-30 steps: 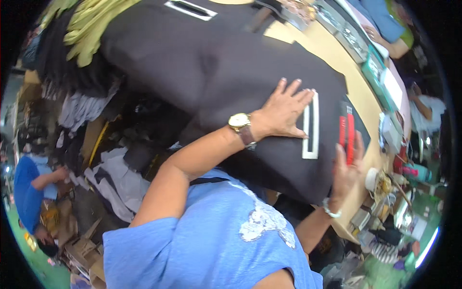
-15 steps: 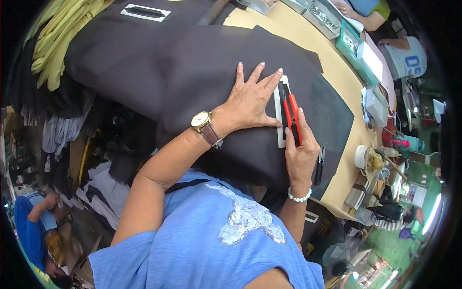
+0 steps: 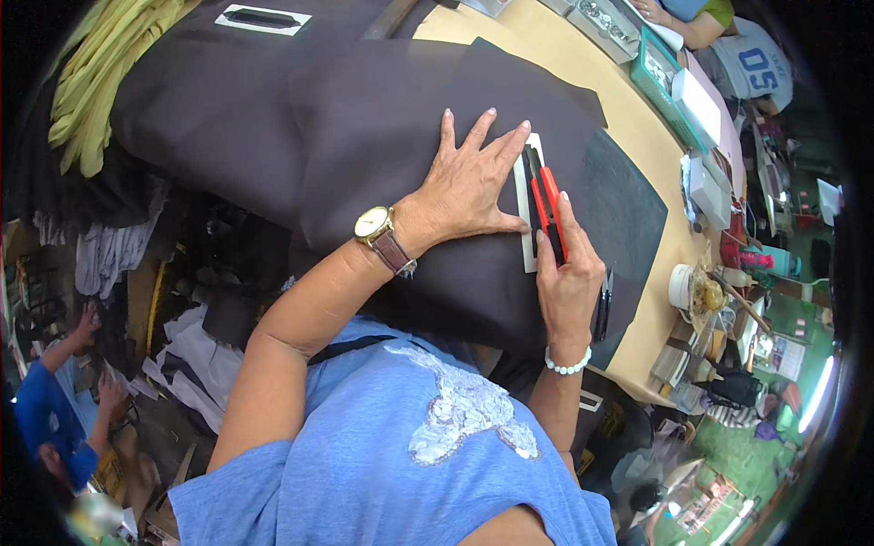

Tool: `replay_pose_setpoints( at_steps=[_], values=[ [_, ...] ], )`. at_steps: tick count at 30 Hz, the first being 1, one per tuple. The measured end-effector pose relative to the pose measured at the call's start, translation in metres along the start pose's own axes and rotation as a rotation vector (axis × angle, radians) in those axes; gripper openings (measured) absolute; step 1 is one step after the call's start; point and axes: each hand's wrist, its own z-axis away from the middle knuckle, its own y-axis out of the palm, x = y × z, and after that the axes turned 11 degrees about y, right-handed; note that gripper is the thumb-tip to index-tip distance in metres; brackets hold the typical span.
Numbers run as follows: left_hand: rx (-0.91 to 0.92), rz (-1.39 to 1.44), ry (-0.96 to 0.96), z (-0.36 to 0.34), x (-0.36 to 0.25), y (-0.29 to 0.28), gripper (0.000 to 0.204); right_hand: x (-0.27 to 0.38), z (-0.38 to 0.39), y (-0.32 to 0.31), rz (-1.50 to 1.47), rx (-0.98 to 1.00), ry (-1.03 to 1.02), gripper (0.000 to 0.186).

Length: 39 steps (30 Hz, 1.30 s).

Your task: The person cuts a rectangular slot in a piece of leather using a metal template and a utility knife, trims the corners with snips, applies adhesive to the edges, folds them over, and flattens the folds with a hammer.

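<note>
Dark brown sheet material (image 3: 364, 118) covers the table in front of me. My left hand (image 3: 469, 187) is open, fingers spread, pressing it flat beside a narrow white rectangular frame (image 3: 525, 218) with a dark middle. The left fingertips and thumb reach the frame's left edge. In my right hand (image 3: 569, 282) is a red-and-black cutting tool (image 3: 549, 196), which lies along the frame with its dark tip pointing away from me. Whether it is a knife or snips, I cannot tell. Small black snips (image 3: 604, 305) lie just right of my right hand.
A second white frame (image 3: 262, 19) lies at the far left, near yellow fabric strips (image 3: 100, 82). A dark green mat (image 3: 624, 209) shows under the sheet. At the right stand a teal basket (image 3: 663, 82) and a white tub (image 3: 680, 286). People work at the far right and lower left.
The view has shifted slightly. My right hand has turned the red tool a little, and its tip still rests over the frame. The left hand stays pressed down in place.
</note>
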Motion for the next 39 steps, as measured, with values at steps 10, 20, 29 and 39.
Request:
replay_pose_setpoints(
  at_steps=[10,20,29,39],
  values=[
    [0.007,0.023,-0.019,-0.004,-0.002,-0.002,0.108,0.044,-0.059,-0.041,0.505,0.199,-0.153,0.024],
    [0.001,0.009,-0.012,-0.006,-0.004,0.002,0.114,0.045,-0.068,-0.045,0.602,0.187,-0.282,0.014],
    [0.004,0.013,-0.017,-0.005,-0.002,0.002,0.116,0.057,-0.045,-0.049,0.599,0.263,-0.098,0.024],
    [0.015,0.031,-0.024,-0.005,-0.003,0.000,0.116,0.054,-0.009,-0.055,0.676,0.221,-0.099,0.041]
  ],
)
